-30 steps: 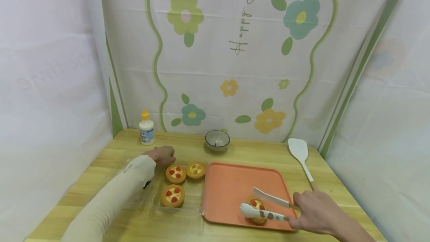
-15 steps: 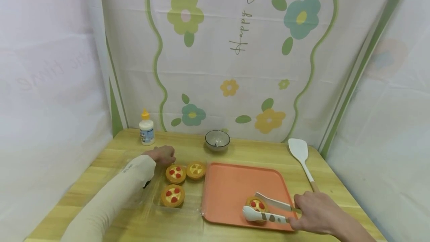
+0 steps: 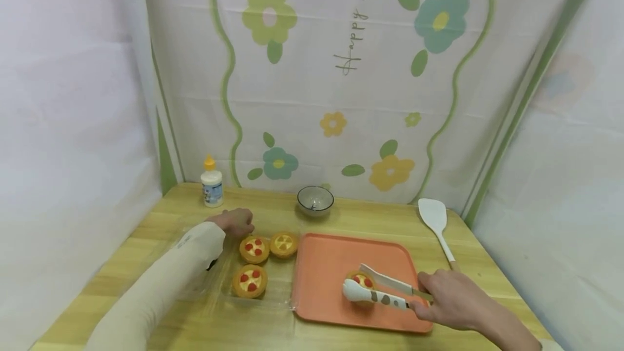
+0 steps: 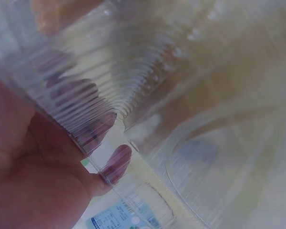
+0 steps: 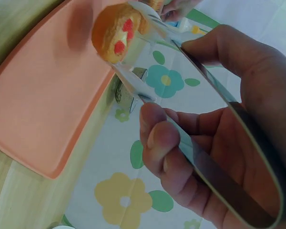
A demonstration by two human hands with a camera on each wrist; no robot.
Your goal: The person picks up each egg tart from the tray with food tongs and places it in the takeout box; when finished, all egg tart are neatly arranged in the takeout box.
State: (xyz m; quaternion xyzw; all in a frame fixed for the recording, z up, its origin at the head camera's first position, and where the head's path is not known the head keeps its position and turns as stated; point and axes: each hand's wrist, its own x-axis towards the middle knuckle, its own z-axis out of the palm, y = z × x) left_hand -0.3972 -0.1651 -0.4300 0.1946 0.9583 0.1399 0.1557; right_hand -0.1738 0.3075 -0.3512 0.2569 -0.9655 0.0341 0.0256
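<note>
My right hand (image 3: 450, 297) grips a pair of white-tipped metal tongs (image 3: 387, 298). Between the tong tips is an egg tart (image 5: 115, 33) with red pieces on its top, held over the orange tray (image 3: 324, 286); its shadow falls on the tray in the right wrist view. At the left, my left hand (image 3: 237, 223) holds the edge of a clear plastic container (image 4: 148, 102), its fingers seen through the ribbed wall in the left wrist view. The container holds a tart with red pieces (image 3: 254, 249), another such tart (image 3: 249, 280) and a yellow-topped tart (image 3: 283, 244).
Behind the container stands a white bottle (image 3: 212, 184) with a yellow cap. A small grey bowl (image 3: 315, 201) sits at the back middle. On the right lies a white spatula (image 3: 434, 218) with a wooden handle. Printed cloth (image 3: 302, 85) hangs behind the table.
The tongs and the tart between them have moved up and to the left in the head view, and my right hand with them. My left hand keeps its place at the container.
</note>
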